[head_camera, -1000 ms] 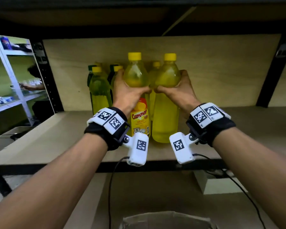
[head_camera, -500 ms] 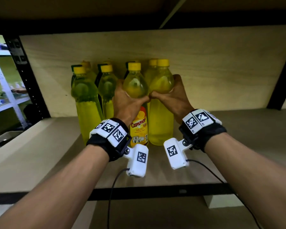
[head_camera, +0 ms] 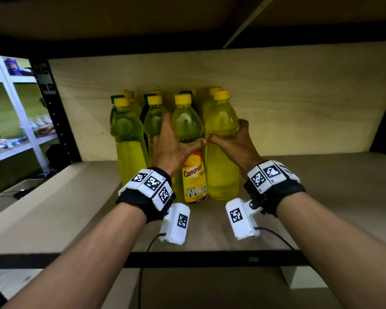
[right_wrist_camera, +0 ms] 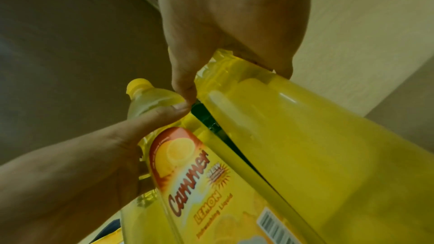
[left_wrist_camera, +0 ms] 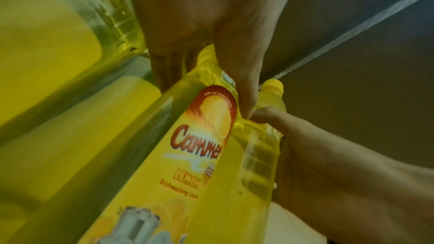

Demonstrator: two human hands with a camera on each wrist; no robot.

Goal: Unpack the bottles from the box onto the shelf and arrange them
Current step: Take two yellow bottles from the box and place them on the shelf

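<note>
Spanning the width of the head view, the shelf (head_camera: 54, 219) is a light wooden board with a black front rail and a plywood back panel (head_camera: 299, 97) behind it. A white rack (head_camera: 16, 112) stands well apart at far left.

A cluster of yellow-capped bottles stands upright against the back panel, in rows. The front row holds four. The two leftmost bottles (head_camera: 127, 139) stand unheld, just beside each other.

The labelled bottle (head_camera: 193, 175), third from the left, shows a "Cammer" lemon label facing forward and rests with its base on the shelf. The plain bottle (head_camera: 222, 157), at the right end of the front row, stands touching the labelled bottle, also upright on the shelf.

The left hand (head_camera: 173, 146) is wrapped around the shoulder of the labelled bottle: thumb across the front, fingers curled round the far left side. The right hand (head_camera: 234, 141) grips the plain bottle at the same height, thumb across the front, fingers round the right side. The two thumb tips touch between the bottles, as both wrist views confirm.

Each wrist carries a black band with white marker blocks (head_camera: 152, 184) and a white camera housing (head_camera: 176, 224).
</note>
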